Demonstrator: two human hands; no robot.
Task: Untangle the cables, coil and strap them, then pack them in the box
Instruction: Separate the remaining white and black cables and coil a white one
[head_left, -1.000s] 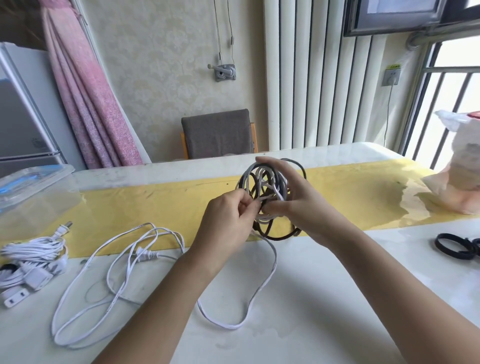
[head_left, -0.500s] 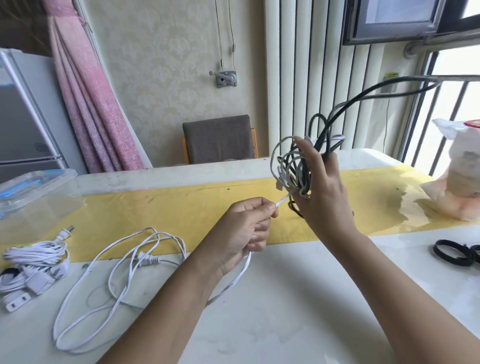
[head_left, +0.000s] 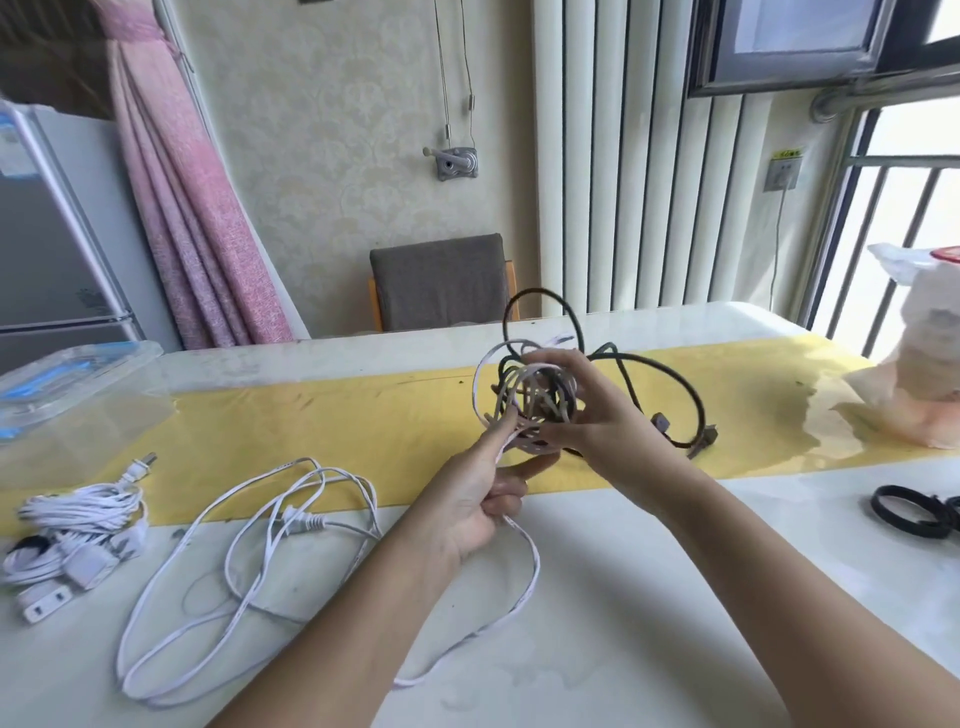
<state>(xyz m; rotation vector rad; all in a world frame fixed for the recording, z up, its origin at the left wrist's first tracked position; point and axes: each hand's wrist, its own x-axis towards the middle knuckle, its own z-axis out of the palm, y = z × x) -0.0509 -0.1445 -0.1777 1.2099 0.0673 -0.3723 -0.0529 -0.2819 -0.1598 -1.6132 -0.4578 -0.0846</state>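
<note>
One tangle (head_left: 530, 389) gripped: left hand (head_left: 478, 496), right hand (head_left: 605, 428); two straps (head_left: 901, 512).

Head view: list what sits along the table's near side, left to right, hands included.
Strapped white cable bundle → loose white cable → left hand holding a white strand → cable tangle gripped by the right hand → black straps.

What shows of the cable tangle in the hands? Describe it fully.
The cable tangle is a knotted ball of white and black cords, held over the yellow runner. The right hand grips it; the left hand holds its white strand, which trails to the table. Black loops and two dark plugs stick out rightward.
</note>
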